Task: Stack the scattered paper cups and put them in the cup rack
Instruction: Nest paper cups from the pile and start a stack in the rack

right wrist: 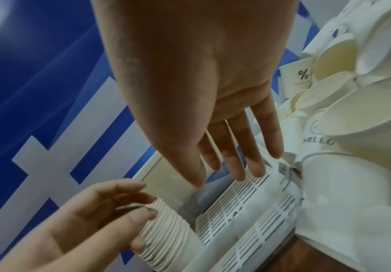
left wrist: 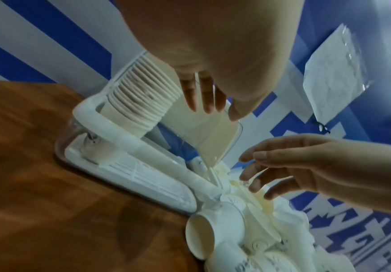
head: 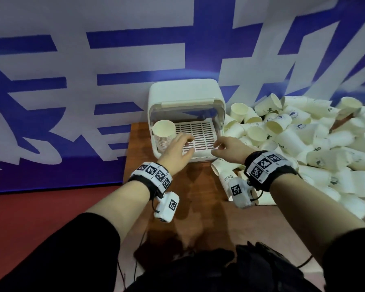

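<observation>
Nearest to you, your two forearms in black sleeves reach forward over the brown wooden bench (head: 169, 199), each wrist wearing a black band of square black-and-white markers. Your left hand (head: 175, 150) has its fingers loosely spread and apart, holding nothing; in the right wrist view its fingertips (right wrist: 143, 213) sit just beside, perhaps brushing, the ribbed rims of the tall stack of nested cream paper cups (head: 163, 135). Your right hand (head: 228, 149) is also spread and holding nothing, its fingers straight and hovering over the white slotted tray (head: 200, 133). That stack stands in the left front corner of the white plastic cup rack (head: 183, 95), a box-shaped rack whose clear front cover is raised. The stack's long axis runs vertically, mouth facing up towards you, base on the tray. It looks just placed; to finish the step well, steady it with the left hand so it stands square against the rack's left wall, then turn the right hand to the next cups. Further right, a large heap of loose white paper cups (head: 304, 140) lies on its sides, mouths pointing every way. Behind everything hangs a blue and white banner (head: 93, 60).
</observation>
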### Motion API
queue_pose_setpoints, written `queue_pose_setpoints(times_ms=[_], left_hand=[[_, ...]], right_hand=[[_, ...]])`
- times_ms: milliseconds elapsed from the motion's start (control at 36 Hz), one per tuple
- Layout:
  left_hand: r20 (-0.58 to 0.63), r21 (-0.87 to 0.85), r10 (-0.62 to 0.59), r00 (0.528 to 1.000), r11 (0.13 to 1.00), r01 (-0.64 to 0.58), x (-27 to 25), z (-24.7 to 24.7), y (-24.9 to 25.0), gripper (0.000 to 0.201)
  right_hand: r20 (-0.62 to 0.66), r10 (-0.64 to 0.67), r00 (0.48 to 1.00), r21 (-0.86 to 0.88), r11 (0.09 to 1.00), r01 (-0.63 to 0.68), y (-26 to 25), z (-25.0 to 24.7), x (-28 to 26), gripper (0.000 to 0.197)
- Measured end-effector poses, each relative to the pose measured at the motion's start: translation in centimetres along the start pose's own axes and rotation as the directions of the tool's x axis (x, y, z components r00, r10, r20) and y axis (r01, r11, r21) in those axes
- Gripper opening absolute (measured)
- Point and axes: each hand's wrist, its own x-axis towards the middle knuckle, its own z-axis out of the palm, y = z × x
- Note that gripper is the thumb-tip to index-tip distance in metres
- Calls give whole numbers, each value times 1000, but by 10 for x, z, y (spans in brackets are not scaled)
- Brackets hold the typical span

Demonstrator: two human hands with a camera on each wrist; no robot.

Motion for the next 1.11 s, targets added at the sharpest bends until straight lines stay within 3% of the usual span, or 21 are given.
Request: queue_pose_setpoints(times_ms=[194, 361, 472, 611, 722, 972, 1111], left_hand=[[273, 135, 2, 962, 990, -40, 2, 42, 13, 32], [459, 181, -14, 888, 980, -78, 3, 77, 33, 37], [524, 259, -68, 849, 962, -83, 4, 98, 42, 54], [555, 369, -106, 825, 920, -130, 1, 116, 51, 79], [590, 429, -123, 798, 885, -180, -2, 129, 51, 86], [620, 556, -169, 766, 784, -277, -11, 147, 51, 93], [597, 603, -166, 785, 739, -302, -15, 152, 51, 85]], right_hand=[[38, 29, 999, -88, 996, -26, 43, -20, -19, 11], [154, 9, 988, -213, 977, 24, 78, -31, -29, 25], [206, 16, 978, -283, 958, 44, 102, -31, -30, 31], [136, -97, 986, -260, 957, 130, 129, -31, -33, 31], [84, -197, 977, -329, 920, 214, 146, -31, -33, 33], [186, -298, 936, -704, 624, 339, 159, -13, -39, 50], [134, -327, 935, -662, 673, 330, 160, -11, -38, 41]])
